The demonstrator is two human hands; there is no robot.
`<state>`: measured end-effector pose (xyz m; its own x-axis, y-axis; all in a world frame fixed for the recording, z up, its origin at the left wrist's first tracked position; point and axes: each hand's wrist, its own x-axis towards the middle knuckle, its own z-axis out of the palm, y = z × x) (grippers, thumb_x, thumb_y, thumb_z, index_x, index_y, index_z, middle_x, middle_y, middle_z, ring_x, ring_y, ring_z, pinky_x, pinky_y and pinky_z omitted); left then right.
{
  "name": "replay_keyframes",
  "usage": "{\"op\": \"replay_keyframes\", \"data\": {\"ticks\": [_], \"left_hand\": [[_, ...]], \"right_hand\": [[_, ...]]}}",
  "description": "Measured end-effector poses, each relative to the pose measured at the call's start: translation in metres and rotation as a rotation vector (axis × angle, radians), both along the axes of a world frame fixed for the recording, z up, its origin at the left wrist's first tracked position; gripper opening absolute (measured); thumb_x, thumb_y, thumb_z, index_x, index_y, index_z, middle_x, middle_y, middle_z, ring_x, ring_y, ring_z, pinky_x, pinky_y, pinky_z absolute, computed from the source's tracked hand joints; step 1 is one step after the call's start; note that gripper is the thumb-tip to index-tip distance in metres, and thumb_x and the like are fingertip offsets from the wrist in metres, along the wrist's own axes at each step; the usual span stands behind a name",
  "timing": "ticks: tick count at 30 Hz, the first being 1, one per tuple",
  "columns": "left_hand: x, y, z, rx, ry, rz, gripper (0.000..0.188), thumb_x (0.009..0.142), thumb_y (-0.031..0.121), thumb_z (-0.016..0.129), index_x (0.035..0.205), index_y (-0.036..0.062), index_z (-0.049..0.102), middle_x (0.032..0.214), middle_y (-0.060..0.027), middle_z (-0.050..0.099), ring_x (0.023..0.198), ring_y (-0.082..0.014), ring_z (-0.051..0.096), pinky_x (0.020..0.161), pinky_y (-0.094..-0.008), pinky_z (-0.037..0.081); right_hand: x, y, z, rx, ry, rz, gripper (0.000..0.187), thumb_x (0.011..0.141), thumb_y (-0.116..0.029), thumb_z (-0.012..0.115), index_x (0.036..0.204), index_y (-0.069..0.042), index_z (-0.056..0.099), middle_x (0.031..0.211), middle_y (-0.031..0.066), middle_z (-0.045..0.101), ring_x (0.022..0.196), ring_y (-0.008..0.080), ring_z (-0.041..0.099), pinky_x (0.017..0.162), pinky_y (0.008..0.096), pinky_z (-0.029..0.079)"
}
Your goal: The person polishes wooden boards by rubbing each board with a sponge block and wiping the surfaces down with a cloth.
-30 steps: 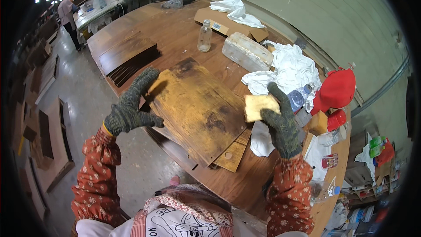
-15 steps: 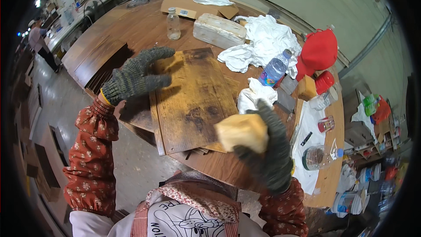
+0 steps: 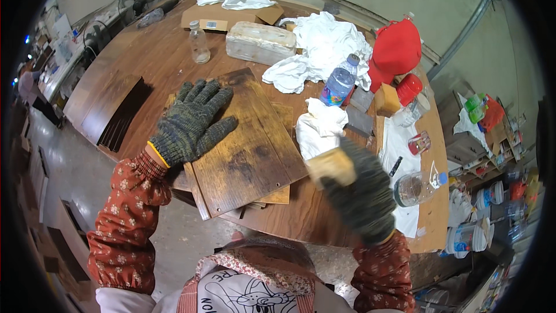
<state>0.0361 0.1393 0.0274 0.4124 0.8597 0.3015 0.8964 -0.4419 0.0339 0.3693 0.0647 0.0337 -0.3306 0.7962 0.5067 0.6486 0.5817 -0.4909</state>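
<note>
My left hand (image 3: 194,124), in a grey-green knit glove, lies on the left part of a brown wood-grain board (image 3: 252,156), fingers stretched out. The board sits askew on other panels, with small holes along its near right edge. In my right hand (image 3: 362,197), gloved alike and smeared by motion, is a tan sponge block (image 3: 333,165). The sponge is right of the board, apart from its surface as far as I can see. Just beyond it lies a crumpled white cloth (image 3: 318,127).
Dark panels (image 3: 107,107) are stacked at the table's left. Farther back stand a glass bottle (image 3: 198,43), a wrapped block (image 3: 260,42) and white rags (image 3: 330,37). A water bottle (image 3: 339,84), a red cap (image 3: 397,52) and a clear jug (image 3: 410,190) are on the right.
The board has turned askew on the panels beneath. My left hand has come down flat onto it. My right hand still holds the sponge, now clear of the board's corner. The view has shifted.
</note>
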Motion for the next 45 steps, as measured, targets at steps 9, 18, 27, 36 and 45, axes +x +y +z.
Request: {"op": "replay_keyframes", "data": {"ticks": [9, 18, 27, 36, 45], "left_hand": [[0.0, 0.012, 0.0, 0.025, 0.024, 0.062, 0.063, 0.098, 0.046, 0.055, 0.142, 0.002, 0.05, 0.144, -0.029, 0.047, 0.138, -0.0454, 0.04, 0.12, -0.0568, 0.02], [0.006, 0.029, -0.001, -0.06, -0.162, 0.296, 0.059, 0.1, 0.048, 0.049, 0.134, -0.0004, 0.051, 0.122, -0.0252, 0.058, 0.118, -0.0429, 0.054, 0.105, -0.0515, 0.037], [0.012, 0.024, -0.005, -0.011, -0.117, 0.196, 0.062, 0.1, 0.043, 0.054, 0.14, -0.0034, 0.049, 0.136, -0.0266, 0.054, 0.127, -0.0428, 0.05, 0.111, -0.0508, 0.035], [0.015, 0.025, -0.005, 0.012, -0.119, 0.193, 0.065, 0.1, 0.045, 0.054, 0.14, -0.0053, 0.048, 0.135, -0.0283, 0.054, 0.128, -0.0419, 0.049, 0.113, -0.0494, 0.035], [0.023, 0.035, 0.003, -0.087, -0.138, 0.068, 0.066, 0.099, 0.045, 0.055, 0.143, -0.0035, 0.046, 0.141, -0.0278, 0.05, 0.131, -0.042, 0.048, 0.113, -0.0483, 0.036]], "right_hand": [[0.015, 0.028, -0.022, -0.088, 0.215, 0.187, 0.062, 0.082, -0.015, 0.082, 0.135, 0.0, 0.054, 0.127, 0.0218, 0.062, 0.119, 0.0324, 0.062, 0.102, 0.0415, 0.05], [-0.013, -0.002, 0.0, -0.046, -0.017, 0.603, 0.071, 0.078, -0.018, 0.072, 0.144, -0.005, 0.049, 0.131, 0.0171, 0.058, 0.121, 0.0333, 0.057, 0.106, 0.0451, 0.045], [-0.018, 0.091, -0.001, 0.367, -0.255, 0.454, 0.058, 0.084, -0.02, 0.075, 0.137, -0.004, 0.057, 0.125, 0.0182, 0.063, 0.114, 0.0329, 0.062, 0.099, 0.0445, 0.05], [-0.009, 0.163, -0.007, 0.23, 0.018, 0.253, 0.054, 0.086, -0.019, 0.076, 0.133, -0.002, 0.059, 0.119, 0.0167, 0.065, 0.111, 0.0286, 0.063, 0.103, 0.0422, 0.046], [-0.028, 0.027, 0.002, 0.273, -0.273, 0.683, 0.067, 0.088, -0.027, 0.064, 0.149, -0.006, 0.045, 0.138, 0.0153, 0.056, 0.127, 0.0284, 0.055, 0.106, 0.0445, 0.045]]}}
